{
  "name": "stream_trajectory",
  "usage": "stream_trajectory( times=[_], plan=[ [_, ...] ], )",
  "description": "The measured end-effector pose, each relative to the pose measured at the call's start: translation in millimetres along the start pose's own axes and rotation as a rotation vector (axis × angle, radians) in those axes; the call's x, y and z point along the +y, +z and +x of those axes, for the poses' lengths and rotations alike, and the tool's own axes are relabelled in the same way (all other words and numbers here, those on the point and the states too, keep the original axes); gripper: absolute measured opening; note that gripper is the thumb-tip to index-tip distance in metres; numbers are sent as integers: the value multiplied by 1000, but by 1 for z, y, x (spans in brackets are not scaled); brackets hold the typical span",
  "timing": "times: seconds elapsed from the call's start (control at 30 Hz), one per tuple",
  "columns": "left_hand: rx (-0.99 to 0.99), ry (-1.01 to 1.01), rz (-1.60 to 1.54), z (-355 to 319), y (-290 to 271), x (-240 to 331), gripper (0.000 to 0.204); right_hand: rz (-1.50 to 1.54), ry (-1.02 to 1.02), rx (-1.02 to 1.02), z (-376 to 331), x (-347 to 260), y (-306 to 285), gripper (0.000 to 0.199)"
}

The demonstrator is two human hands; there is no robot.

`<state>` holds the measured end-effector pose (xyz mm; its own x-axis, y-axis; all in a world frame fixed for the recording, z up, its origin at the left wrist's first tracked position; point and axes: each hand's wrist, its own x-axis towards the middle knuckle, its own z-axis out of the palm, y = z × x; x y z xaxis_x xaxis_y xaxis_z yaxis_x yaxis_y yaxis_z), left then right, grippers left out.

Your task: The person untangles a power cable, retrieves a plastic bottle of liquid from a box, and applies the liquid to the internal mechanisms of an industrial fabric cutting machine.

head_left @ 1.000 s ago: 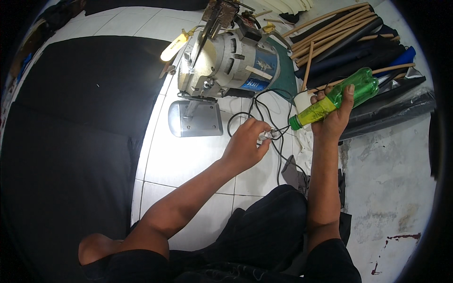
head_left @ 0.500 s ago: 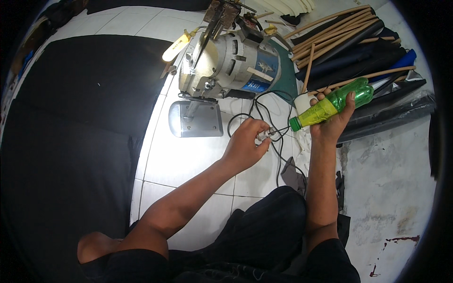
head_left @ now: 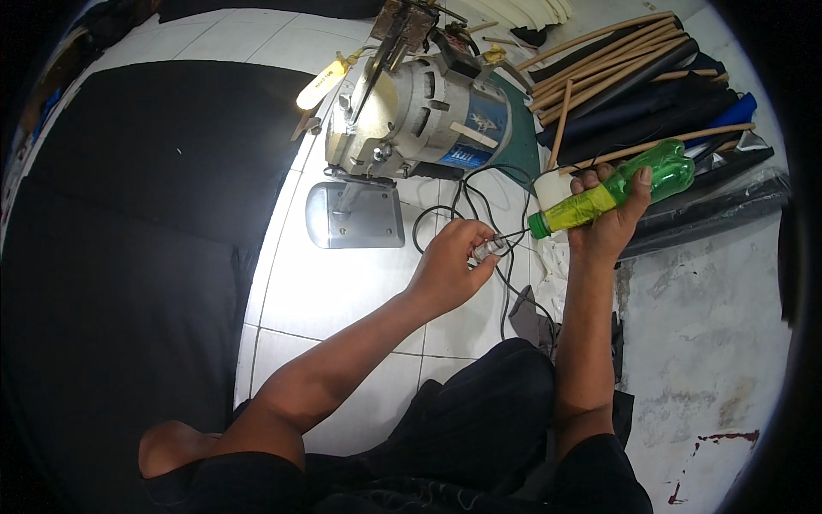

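My right hand (head_left: 607, 218) is wrapped round a green plastic bottle (head_left: 672, 174) with a yellow-green label. The bottle is tilted, its green cap (head_left: 538, 225) low and toward the left. Between the fingertips of my left hand (head_left: 449, 265) is a small clear container (head_left: 489, 248), partly hidden by the fingers. Its open end lies just left of the cap, a short gap apart. A thin dark line spans that gap; whether it is a spout, a stream or the cable behind, I cannot tell. My left hand is closed on the container.
Beyond my hands is a motorised cutting machine (head_left: 411, 120) with a grey base plate (head_left: 377, 224) and yellow-handled tool (head_left: 324, 83). A black cable (head_left: 462, 195) loops beneath my hands. Black fabric (head_left: 145, 214) spreads at left; fabric rolls and brown tubes (head_left: 616, 64) lie at far right.
The green bottle and my right hand have shifted slightly to the right. The small container in my left hand has moved a little to the right and down.
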<state>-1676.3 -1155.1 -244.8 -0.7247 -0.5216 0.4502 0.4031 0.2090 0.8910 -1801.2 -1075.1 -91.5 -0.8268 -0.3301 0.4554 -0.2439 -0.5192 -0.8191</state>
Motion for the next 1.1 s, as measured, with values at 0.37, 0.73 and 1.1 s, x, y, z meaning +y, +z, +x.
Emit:
stream_trajectory(
  times=[0.37, 0.73, 1.1],
  plan=[
    [-15, -22, 9, 0, -1, 1, 29, -86, -43, -60, -6, -5, 9, 45],
    [36, 80, 69, -1, -2, -5, 28, -182, -41, -133, -9, -3, 15, 38],
    [15, 126, 238, -2, -3, -4, 24, -145, 62, -84, -2, 2, 10, 42]
  ],
)
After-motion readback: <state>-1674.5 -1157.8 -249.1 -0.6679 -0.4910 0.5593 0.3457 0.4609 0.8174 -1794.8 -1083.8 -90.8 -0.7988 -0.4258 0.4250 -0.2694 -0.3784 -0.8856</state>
